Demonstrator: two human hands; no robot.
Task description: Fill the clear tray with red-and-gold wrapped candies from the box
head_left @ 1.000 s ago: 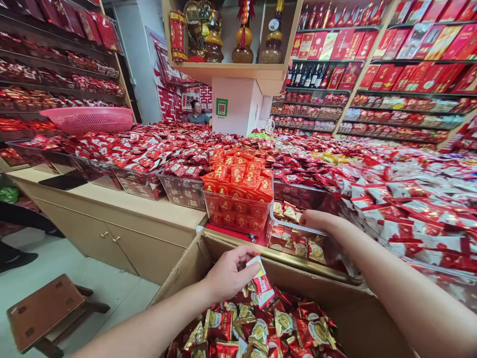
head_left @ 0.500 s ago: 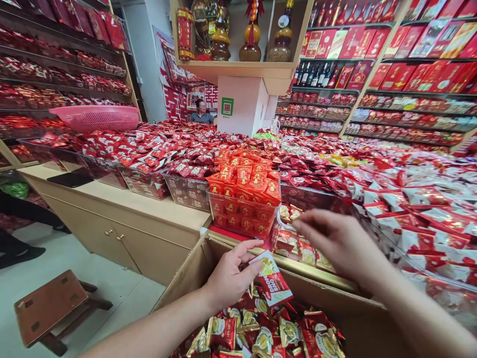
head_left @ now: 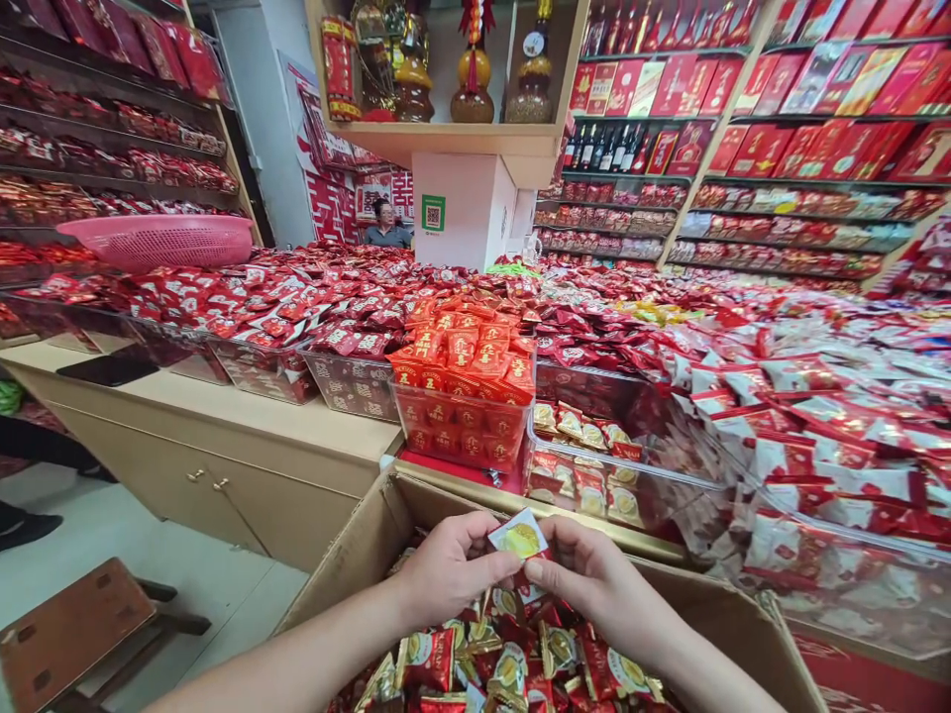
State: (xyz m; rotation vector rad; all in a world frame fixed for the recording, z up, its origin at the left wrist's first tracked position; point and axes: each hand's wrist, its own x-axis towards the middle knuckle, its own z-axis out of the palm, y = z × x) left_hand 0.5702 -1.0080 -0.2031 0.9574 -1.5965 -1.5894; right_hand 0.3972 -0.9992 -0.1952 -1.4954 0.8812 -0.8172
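I see through one head camera, aimed forward and down: carton [head_left: 709, 602] close at six o'clock, cabinet [head_left: 446, 142] farther off at twelve, shelves [head_left: 695, 183] beyond at two.

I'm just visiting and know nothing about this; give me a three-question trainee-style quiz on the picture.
1. True or false: the bare left hand and bare right hand both touch one small white-and-red packet.
2. Where is the round pink perforated basket? A: inside the open brown cardboard box; B: by the heaped red packets; C: under the display cabinet.
3. Fill in: the brown wooden stool stands on the pale tiled ____.

Key: 1 true; 2 B; 3 floor.
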